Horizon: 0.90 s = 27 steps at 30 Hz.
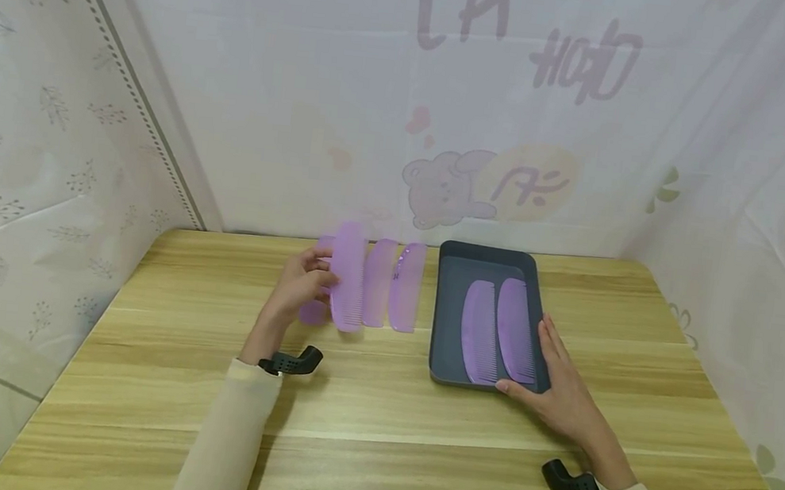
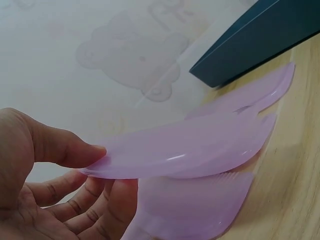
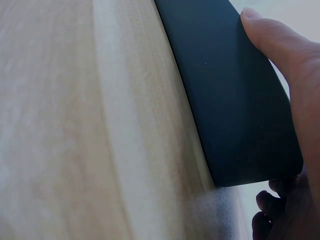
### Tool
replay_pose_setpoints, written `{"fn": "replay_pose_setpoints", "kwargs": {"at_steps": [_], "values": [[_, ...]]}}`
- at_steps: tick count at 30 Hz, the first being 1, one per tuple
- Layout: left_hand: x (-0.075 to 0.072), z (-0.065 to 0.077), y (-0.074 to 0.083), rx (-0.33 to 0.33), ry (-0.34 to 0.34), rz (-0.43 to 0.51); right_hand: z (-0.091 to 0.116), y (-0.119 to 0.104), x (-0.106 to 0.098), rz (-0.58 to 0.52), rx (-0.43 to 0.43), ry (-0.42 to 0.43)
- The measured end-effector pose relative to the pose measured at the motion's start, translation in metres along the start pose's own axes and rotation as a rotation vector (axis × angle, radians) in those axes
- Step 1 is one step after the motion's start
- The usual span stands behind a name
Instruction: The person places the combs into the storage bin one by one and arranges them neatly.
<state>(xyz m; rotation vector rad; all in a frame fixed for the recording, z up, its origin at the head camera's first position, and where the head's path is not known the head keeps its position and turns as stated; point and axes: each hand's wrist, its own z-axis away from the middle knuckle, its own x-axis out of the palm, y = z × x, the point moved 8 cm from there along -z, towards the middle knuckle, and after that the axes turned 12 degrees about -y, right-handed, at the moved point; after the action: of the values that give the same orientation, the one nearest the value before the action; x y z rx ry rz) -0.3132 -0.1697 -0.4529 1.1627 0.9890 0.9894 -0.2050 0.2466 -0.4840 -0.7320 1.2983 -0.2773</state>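
Observation:
My left hand (image 1: 298, 283) pinches a translucent purple comb (image 1: 348, 280) between thumb and fingers, at the comb's left edge. In the left wrist view the held comb (image 2: 175, 145) is tilted above the others. Partly hidden behind the hand lies another purple comb (image 1: 313, 313). To the right rest two more, a plain comb (image 1: 378, 283) and a comb with a dark marking (image 1: 405, 290). My right hand (image 1: 559, 394) holds the near right corner of a dark grey tray (image 1: 444, 354), thumb at the front wall and fingers along the right side. Inside lie a left comb (image 1: 478, 330) and a right comb (image 1: 516, 330), side by side.
The wooden table (image 1: 357, 449) ends at the back against a printed white cloth (image 1: 290, 122). Similar cloth hangs at both sides. Each wrist carries a black camera mount, the left mount (image 1: 294, 361) close to the tabletop.

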Motion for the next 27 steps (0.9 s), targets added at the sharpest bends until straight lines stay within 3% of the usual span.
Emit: {"fn": "replay_pose_setpoints", "kwargs": {"at_steps": [17, 27], "values": [[0.032, -0.004, 0.003, 0.005, -0.072, -0.019, 0.0, 0.001, 0.001, -0.003, 0.001, -0.003], [0.048, -0.003, 0.009, 0.024, -0.116, 0.043, 0.0, 0.002, 0.001, -0.009, 0.001, -0.005]]}}
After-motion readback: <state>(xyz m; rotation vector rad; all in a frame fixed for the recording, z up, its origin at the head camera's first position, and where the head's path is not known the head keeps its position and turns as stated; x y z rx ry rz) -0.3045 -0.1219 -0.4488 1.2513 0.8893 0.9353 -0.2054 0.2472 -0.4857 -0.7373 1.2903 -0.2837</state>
